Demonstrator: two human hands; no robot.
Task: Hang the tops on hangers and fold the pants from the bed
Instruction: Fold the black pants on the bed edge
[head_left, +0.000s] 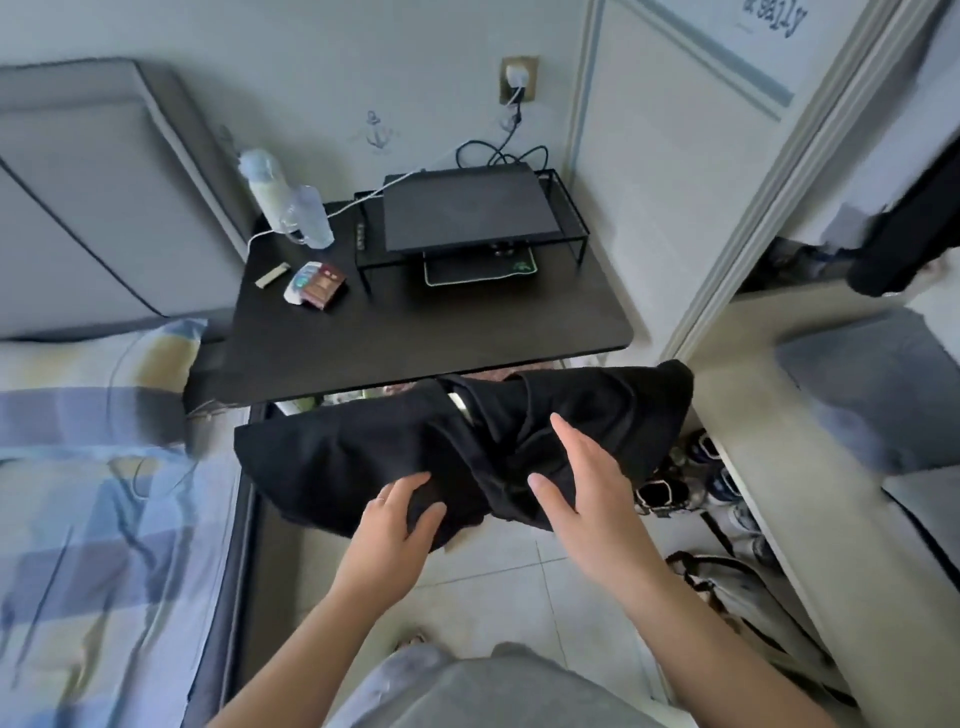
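A black garment (332, 457) hangs spread in the air in front of me, below the front edge of a black desk (426, 322). My left hand (400, 519) grips its lower edge, fingers curled into the fabric. My right hand (566, 483) is beside it with straight fingers, laid against the bunched middle of the cloth. A pale strip, perhaps a label or part of a hanger, shows near the garment's top (460, 402). The bed (78, 467) with a blue and yellow checked sheet lies on the left.
The desk holds a black laptop (462, 213) on a wire stand, bottles (291, 202) and small boxes. An open wardrobe (810, 395) stands at right, with dark clothing (904, 228) hanging inside. Shoes (696, 483) and a bag (737, 597) lie on the tiled floor.
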